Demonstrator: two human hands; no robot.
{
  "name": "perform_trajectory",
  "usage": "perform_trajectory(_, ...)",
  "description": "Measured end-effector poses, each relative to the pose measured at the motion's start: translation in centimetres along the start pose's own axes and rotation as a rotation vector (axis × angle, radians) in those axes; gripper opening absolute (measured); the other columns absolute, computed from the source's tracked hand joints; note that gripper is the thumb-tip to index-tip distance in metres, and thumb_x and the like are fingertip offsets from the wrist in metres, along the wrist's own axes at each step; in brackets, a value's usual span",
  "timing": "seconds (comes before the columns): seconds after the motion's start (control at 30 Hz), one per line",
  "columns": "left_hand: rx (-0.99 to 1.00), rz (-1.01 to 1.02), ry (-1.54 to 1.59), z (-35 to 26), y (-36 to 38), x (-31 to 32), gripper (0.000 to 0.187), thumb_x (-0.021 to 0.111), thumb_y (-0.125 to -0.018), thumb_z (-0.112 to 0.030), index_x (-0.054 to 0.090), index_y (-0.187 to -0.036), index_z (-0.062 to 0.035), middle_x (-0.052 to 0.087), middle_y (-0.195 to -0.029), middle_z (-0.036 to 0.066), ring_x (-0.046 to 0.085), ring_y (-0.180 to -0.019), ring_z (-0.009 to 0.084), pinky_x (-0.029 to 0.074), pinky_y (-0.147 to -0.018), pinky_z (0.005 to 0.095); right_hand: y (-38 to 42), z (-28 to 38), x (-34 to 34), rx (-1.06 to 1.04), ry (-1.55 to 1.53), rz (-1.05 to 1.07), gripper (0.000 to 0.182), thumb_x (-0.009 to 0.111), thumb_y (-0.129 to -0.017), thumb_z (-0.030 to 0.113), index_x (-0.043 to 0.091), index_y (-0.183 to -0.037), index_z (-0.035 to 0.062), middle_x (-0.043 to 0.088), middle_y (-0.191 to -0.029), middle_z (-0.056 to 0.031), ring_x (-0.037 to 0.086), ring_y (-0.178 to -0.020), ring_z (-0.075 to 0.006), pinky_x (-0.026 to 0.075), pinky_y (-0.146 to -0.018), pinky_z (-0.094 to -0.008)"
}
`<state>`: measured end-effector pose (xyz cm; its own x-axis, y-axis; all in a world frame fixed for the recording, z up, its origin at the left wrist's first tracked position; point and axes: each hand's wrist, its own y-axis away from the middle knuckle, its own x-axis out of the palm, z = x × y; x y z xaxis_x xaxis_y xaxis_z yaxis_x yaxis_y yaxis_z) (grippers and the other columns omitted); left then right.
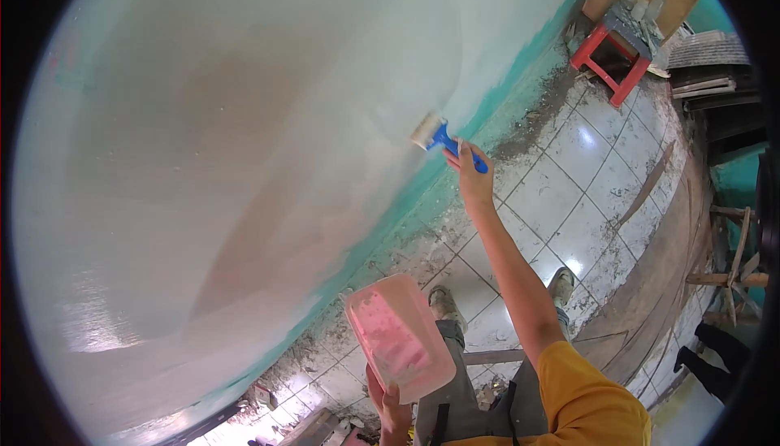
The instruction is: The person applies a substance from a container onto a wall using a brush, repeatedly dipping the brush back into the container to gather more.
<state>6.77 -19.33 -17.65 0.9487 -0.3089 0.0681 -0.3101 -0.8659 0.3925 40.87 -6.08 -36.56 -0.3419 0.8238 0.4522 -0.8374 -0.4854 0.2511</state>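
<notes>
My right hand [471, 174] grips the blue handle of a paintbrush [443, 137], its pale bristles right at the wall [268, 145]. Whitish paint covers most of that wall, with a teal strip showing along its lower edge. Down near my legs, my left hand [391, 405] is closed on the near end of a pink plastic container [443, 365], thumb over the rim. Pinkish-white paint coats the inside of the container.
White floor tiles [561, 178] lie strewn with dirt and debris along the wall base. A red stool [611, 64] carrying bottles stands at the upper right. Wooden pieces [735, 279] and dark stacked items [723, 113] sit along the right side.
</notes>
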Motion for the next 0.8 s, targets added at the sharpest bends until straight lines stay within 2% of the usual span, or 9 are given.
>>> perform_trajectory(0.1, 0.009, -0.017, -0.008, 0.1, -0.3, 0.1, 0.091, 0.061, -0.085, -0.049, 0.027, -0.147, 0.0076, 0.046, -0.137, 0.021, 0.049, -0.126, 0.0315, 0.04, -0.105, 0.043, 1.9, 6.6, 1.7, -0.063, -0.169, 0.051, 0.04, 0.054, -0.103, 0.028, 0.06, -0.125, -0.005, 0.067, -0.117, -0.0146, 0.069, -0.106, -0.0269, 0.052, -0.098, -0.0367)
perform_trajectory(0.2, 0.002, -0.019, -0.026, 0.4, -0.5, 0.2, 0.091, 0.062, -0.084, -0.05, 0.028, -0.147, 0.0073, 0.046, -0.137, 0.021, 0.048, -0.126, 0.0313, 0.04, -0.105, 0.0431, 1.4, 5.9, 0.7, -0.122, -0.231, 0.06, 0.04, 0.053, -0.104, 0.028, 0.059, -0.127, -0.0045, 0.067, -0.117, -0.0146, 0.069, -0.106, -0.0273, 0.052, -0.099, -0.0376)
perform_trajectory(0.33, -0.002, -0.038, -0.02, 0.5, -0.9, 0.9, 0.092, 0.063, -0.084, -0.051, 0.028, -0.147, 0.007, 0.047, -0.136, 0.021, 0.049, -0.126, 0.0311, 0.04, -0.105, 0.0431, -1.0, -2.5, -2.0, 0.005, -0.172, -0.03, 0.039, 0.053, -0.103, 0.027, 0.06, -0.126, -0.005, 0.066, -0.118, -0.0152, 0.069, -0.106, -0.027, 0.052, -0.098, -0.0378)
perform_trajectory(0.4, -0.001, -0.045, -0.03, 0.8, -0.9, 0.9, 0.092, 0.063, -0.083, -0.051, 0.029, -0.147, 0.0068, 0.047, -0.136, 0.021, 0.049, -0.126, 0.0311, 0.04, -0.105, 0.043, -2.1, -6.0, -4.2, 0.066, 0.03, -0.086, 0.039, 0.053, -0.103, 0.026, 0.06, -0.125, -0.0057, 0.066, -0.118, -0.0156, 0.069, -0.105, -0.0268, 0.053, -0.096, -0.0378)
perform_trajectory(0.47, -0.031, -0.041, -0.016, 1.0, -0.7, 1.0, 0.092, 0.063, -0.083, -0.051, 0.029, -0.147, 0.0065, 0.047, -0.136, 0.021, 0.049, -0.126, 0.0313, 0.04, -0.105, 0.0434, -2.9, -7.8, -5.4, 0.1, 0.083, -0.111, 0.039, 0.053, -0.103, 0.025, 0.06, -0.125, -0.0061, 0.067, -0.117, -0.0156, 0.069, -0.105, -0.0268, 0.053, -0.096, -0.0376)
perform_trajectory(0.57, -0.007, -0.03, -0.008, 1.1, -0.7, 1.2, 0.092, 0.064, -0.084, -0.05, 0.028, -0.147, 0.0063, 0.046, -0.137, 0.021, 0.049, -0.127, 0.0312, 0.04, -0.105, 0.0436, -3.6, -5.4, -3.8, 0.081, 0.101, -0.102, 0.038, 0.053, -0.103, 0.025, 0.061, -0.124, -0.0065, 0.067, -0.117, -0.0155, 0.069, -0.105, -0.0267, 0.054, -0.095, -0.0373)
perform_trajectory(0.63, -0.003, -0.037, -0.005, 0.6, -0.5, 1.9, 0.092, 0.064, -0.084, -0.05, 0.028, -0.147, 0.0063, 0.046, -0.137, 0.021, 0.049, -0.127, 0.0312, 0.04, -0.105, 0.0436, -2.7, -0.4, -1.5, 0.03, 0.072, -0.072, 0.038, 0.052, -0.103, 0.024, 0.061, -0.124, -0.0065, 0.067, -0.117, -0.0154, 0.069, -0.105, -0.0265, 0.054, -0.095, -0.0372)
perform_trajectory(0.7, 0.003, -0.047, 0.004, 0.4, -0.4, 2.5, 0.091, 0.064, -0.084, -0.049, 0.028, -0.147, 0.0064, 0.046, -0.138, 0.021, 0.048, -0.127, 0.0312, 0.04, -0.106, 0.0435, -1.2, 5.7, 0.5, -0.083, -0.032, 0.022, 0.038, 0.051, -0.104, 0.024, 0.06, -0.125, -0.0063, 0.066, -0.119, -0.0154, 0.069, -0.105, -0.0259, 0.053, -0.095, -0.0369)
perform_trajectory(0.8, -0.017, -0.033, 0.02, 0.7, -0.4, 2.8, 0.091, 0.063, -0.084, -0.049, 0.028, -0.148, 0.0058, 0.045, -0.139, 0.021, 0.048, -0.128, 0.0315, 0.04, -0.106, 0.0436, -0.4, 8.3, 0.0, -0.13, -0.209, 0.027, 0.038, 0.049, -0.104, 0.024, 0.059, -0.126, -0.006, 0.065, -0.121, -0.0153, 0.068, -0.107, -0.0263, 0.053, -0.097, -0.037)
